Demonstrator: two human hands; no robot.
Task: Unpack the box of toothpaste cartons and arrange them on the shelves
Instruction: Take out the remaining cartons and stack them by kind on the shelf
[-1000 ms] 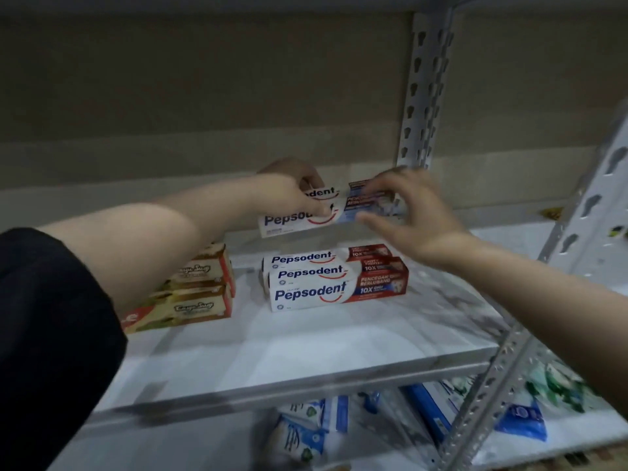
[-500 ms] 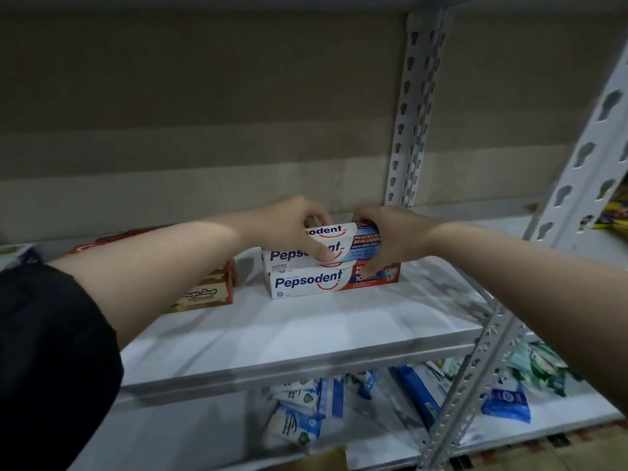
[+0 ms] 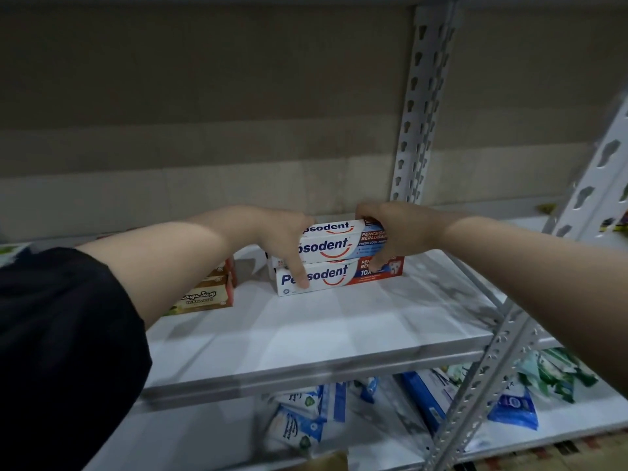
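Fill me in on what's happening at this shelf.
A person is stocking toothpaste on a white metal shelf. Both hands are on a stack of Pepsodent cartons: the left hand lies over the stack's left end with a finger reaching down onto the red bottom carton, and the right hand grips the right end of the blue top carton. The top carton sits on the stack. Brown herbal cartons stand to the left.

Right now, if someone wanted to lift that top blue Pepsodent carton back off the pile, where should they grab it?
Probably by its two short ends, from the front. The top blue carton lies flat and lengthwise on the red-ended carton, so its long faces are awkward; the left hand and right hand flank its ends already.
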